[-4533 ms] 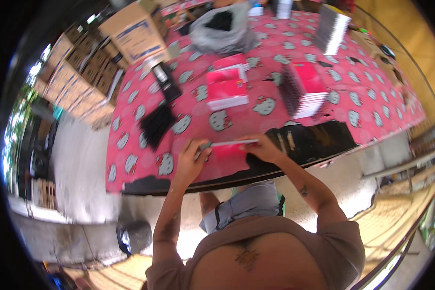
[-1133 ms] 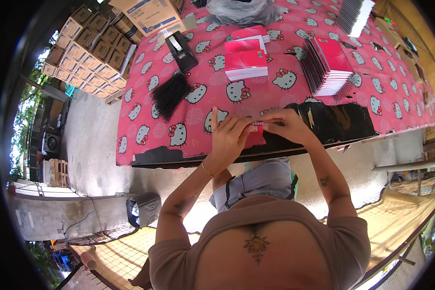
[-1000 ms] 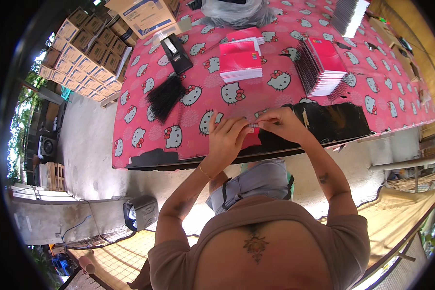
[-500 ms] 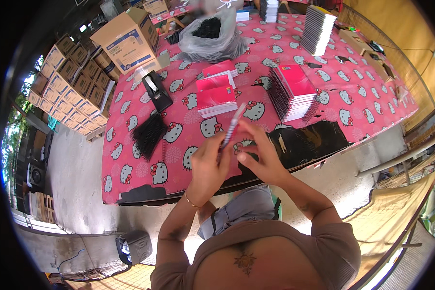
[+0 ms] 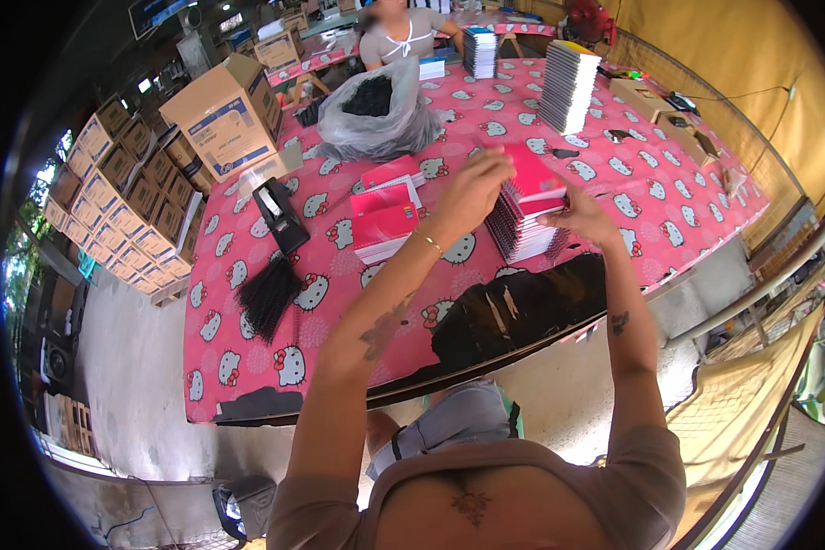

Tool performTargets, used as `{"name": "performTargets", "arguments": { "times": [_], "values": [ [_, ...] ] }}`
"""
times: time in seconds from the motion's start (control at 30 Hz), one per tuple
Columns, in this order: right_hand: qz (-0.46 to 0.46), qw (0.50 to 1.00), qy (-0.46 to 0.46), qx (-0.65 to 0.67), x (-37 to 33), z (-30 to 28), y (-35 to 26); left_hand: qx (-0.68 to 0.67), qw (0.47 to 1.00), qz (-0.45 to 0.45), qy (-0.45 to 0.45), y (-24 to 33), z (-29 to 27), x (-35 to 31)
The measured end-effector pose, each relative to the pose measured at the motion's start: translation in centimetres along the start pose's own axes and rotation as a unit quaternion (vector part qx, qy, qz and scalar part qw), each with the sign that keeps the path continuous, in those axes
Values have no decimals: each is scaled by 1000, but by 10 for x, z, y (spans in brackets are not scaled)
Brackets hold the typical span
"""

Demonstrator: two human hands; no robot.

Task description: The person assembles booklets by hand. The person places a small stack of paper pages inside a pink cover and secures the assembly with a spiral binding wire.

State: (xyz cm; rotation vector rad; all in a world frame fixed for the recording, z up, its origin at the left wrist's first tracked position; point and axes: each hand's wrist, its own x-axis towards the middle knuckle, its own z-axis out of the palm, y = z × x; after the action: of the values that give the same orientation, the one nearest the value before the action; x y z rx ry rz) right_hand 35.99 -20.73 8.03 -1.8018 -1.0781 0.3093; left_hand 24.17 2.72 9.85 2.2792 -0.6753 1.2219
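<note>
Blue printed panel and small lettering on the large open carton [image 5: 222,128] at far left, blue printed bands on the stacked cartons [image 5: 110,240] at left, small multicoloured mark on the pink notebook pile [image 5: 382,220].

The left hand [image 5: 482,186] is at the left side of the top of a notebook stack [image 5: 522,240], and the right hand [image 5: 587,216] is at its right side. The stack is on the desk [image 5: 687,194]. To its left is a small notebook pile [image 5: 383,229]. Farther left is a tape holder [image 5: 281,217], with a bunch of coils [image 5: 269,298] on its near side. A bag [image 5: 385,133] sits behind the small pile. A big box [image 5: 225,121] is by the far left edge, and many boxes [image 5: 124,206] are left of the desk. A taller stack [image 5: 568,90] is far right, and a person [image 5: 401,38] is behind the bag.
</note>
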Motion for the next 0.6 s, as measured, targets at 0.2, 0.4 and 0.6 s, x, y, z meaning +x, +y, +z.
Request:
{"name": "performTargets", "arguments": {
  "times": [0.2, 0.4, 0.6],
  "values": [
    [0, 1000, 8, 10, -2, -3, 18, -40, 995, -37, -80, -16, 34, -15],
    [6, 998, 17, 65, -3, 8, 1, 38, 995, -81, -45, -3, 33, -20],
    [-78, 969, 216, -91, -55, -14, -3, 101, 979, -177, -15, -6, -35, -68]
  ]
}}
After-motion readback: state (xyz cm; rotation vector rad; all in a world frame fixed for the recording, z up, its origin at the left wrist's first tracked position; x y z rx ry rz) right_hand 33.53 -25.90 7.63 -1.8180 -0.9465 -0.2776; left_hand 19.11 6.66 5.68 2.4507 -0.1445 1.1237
